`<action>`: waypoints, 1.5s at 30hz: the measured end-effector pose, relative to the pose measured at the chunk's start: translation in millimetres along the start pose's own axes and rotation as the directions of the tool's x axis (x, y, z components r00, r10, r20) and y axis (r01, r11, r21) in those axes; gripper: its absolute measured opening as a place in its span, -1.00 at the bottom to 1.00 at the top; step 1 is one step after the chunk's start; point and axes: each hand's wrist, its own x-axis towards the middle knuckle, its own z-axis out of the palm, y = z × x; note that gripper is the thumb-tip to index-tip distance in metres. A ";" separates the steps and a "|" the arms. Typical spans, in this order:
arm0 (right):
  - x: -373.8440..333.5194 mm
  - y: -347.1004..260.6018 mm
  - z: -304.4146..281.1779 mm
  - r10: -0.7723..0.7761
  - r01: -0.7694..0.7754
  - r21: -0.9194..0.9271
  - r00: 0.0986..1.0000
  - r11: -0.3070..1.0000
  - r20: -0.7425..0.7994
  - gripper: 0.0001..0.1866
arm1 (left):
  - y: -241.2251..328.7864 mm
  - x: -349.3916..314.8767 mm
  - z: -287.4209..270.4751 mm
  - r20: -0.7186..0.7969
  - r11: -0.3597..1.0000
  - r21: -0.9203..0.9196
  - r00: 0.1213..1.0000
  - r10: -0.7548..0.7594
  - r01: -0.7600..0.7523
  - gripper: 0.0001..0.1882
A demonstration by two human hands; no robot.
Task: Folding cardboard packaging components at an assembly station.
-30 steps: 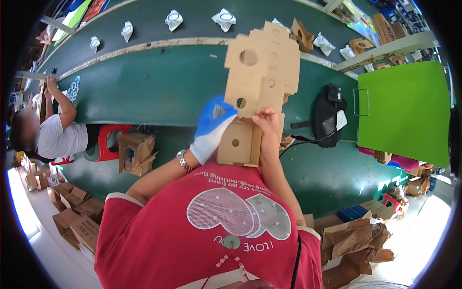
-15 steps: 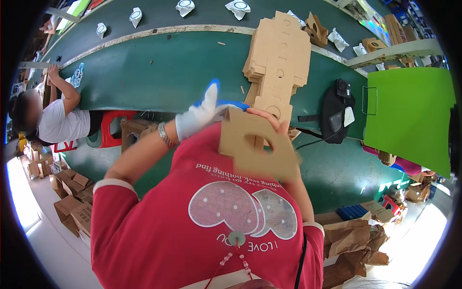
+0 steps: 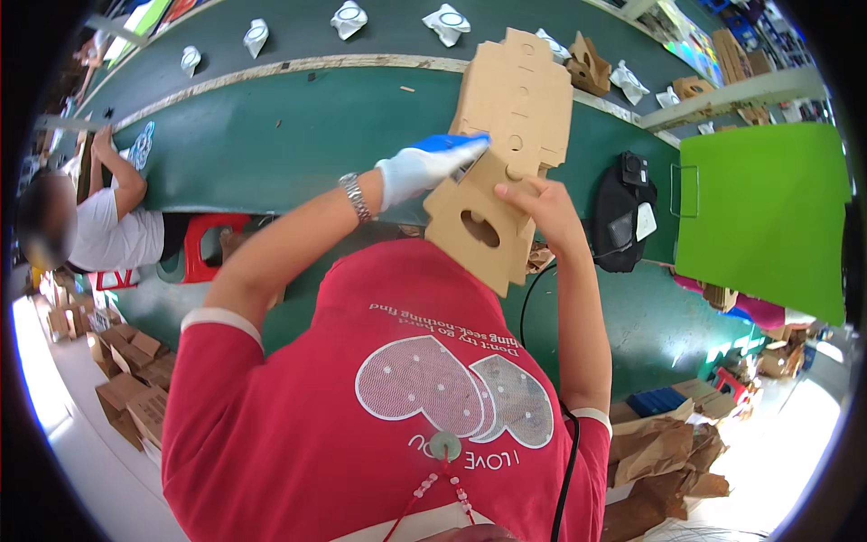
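Note:
A brown cardboard box piece (image 3: 460, 245) with an oval hole is tilted in front of my chest at the table's near edge. My left hand (image 3: 432, 169), in a white and blue glove, is closed at its upper left edge, fingers pressed together along it. From the right, my bare right hand (image 3: 548, 213) grips the same piece, thumb on its face and the other fingers bent at the edge. Just beyond lies a stack of flat cardboard blanks (image 3: 516, 95), its near end hidden behind the piece and my hands.
Right of the stack sits a black bag (image 3: 617, 221) with a small device on it, then a green panel (image 3: 763, 221). Along the far belt (image 3: 397, 32) stand several white-wrapped items and a folded cardboard holder (image 3: 589, 68). A person (image 3: 113, 221) sits at the left.
The cardboard piece has moved up and away from my chest, and turned. Both hands have gone forward with it; my left thumb, raised before, is now down.

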 end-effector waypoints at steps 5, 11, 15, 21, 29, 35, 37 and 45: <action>42.1 82.6 0.1 -0.501 0.165 -0.509 0.577 0.845 -0.645 -0.60 | -79.9 3.0 -26.0 -0.125 0.866 -0.297 0.915 0.383 -0.403 -0.32; 37.0 73.3 18.8 -0.361 0.087 -0.388 0.588 0.918 -0.723 -0.63 | -48.4 2.1 39.2 -0.018 0.521 0.522 0.602 0.799 -0.676 0.24; 41.5 78.3 12.2 -0.465 0.131 -0.473 0.527 0.871 -0.711 -0.57 | -5.1 49.8 78.5 -0.015 0.373 0.734 0.535 0.845 -0.568 0.29; 38.0 69.1 -5.1 -0.323 0.051 -0.388 0.660 0.920 -0.679 -0.65 | -7.5 53.2 62.1 -0.078 0.643 0.454 0.692 0.718 -0.616 0.03; 32.5 50.5 0.1 -0.237 -0.058 -0.602 0.886 0.796 -0.399 -0.68 | -54.0 12.0 68.0 -0.240 0.637 0.368 0.593 0.769 -0.677 0.04; 42.7 63.7 19.7 -0.501 0.104 -0.733 0.792 0.673 -0.348 -0.76 | -59.8 -17.0 67.5 -0.194 0.588 0.549 0.593 0.782 -0.595 -0.02; 46.2 66.2 11.8 -0.545 0.152 -0.728 0.766 0.669 -0.341 -0.75 | -55.1 -19.4 51.3 -0.105 0.569 0.667 0.694 0.712 -0.482 -0.12; 51.0 44.5 5.6 -0.474 0.425 -0.549 0.879 0.719 0.060 -0.84 | -53.5 37.8 -10.9 0.350 0.258 0.784 0.744 0.569 -0.565 -0.42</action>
